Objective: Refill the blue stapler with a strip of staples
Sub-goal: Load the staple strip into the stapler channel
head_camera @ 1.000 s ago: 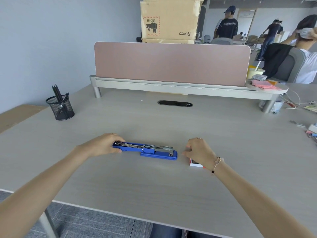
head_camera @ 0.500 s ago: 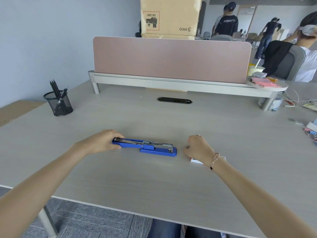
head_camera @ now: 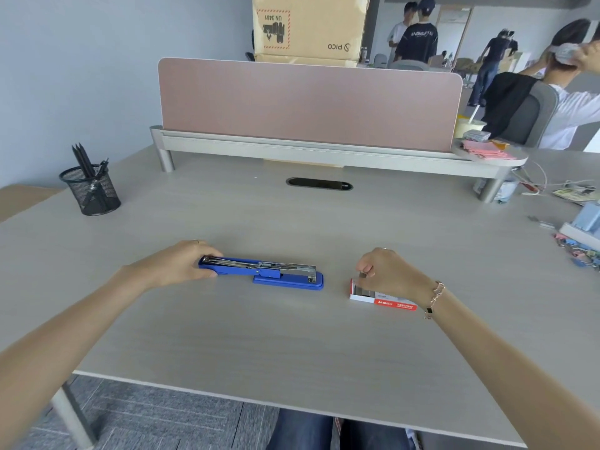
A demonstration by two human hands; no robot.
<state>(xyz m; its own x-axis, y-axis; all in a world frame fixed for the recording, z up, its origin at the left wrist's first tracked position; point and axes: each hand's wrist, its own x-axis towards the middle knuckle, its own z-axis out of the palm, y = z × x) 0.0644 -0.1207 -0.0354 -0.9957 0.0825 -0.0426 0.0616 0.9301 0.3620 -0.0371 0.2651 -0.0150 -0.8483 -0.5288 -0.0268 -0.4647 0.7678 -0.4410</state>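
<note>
The blue stapler (head_camera: 269,272) lies flat on the desk, opened out, with its metal staple channel facing up. My left hand (head_camera: 175,264) holds its left end against the table. To the right lies a small red and white staple box (head_camera: 380,295), its tray slid open at the left with grey staples showing. My right hand (head_camera: 386,271) hovers over the open end of the box, thumb and fingers pinched on a small grey piece, seemingly a strip of staples (head_camera: 362,275), most of it hidden by my fingers.
A black mesh pen cup (head_camera: 92,193) stands at the far left. A pink divider panel (head_camera: 308,102) on a silver riser crosses the back of the desk. Clips and stationery (head_camera: 578,245) lie at the right edge. People stand and sit behind the divider.
My right hand has lifted off the staple box and drawn slightly back, uncovering the open tray. My left hand has stayed on the stapler. The camera has tilted down a little.
</note>
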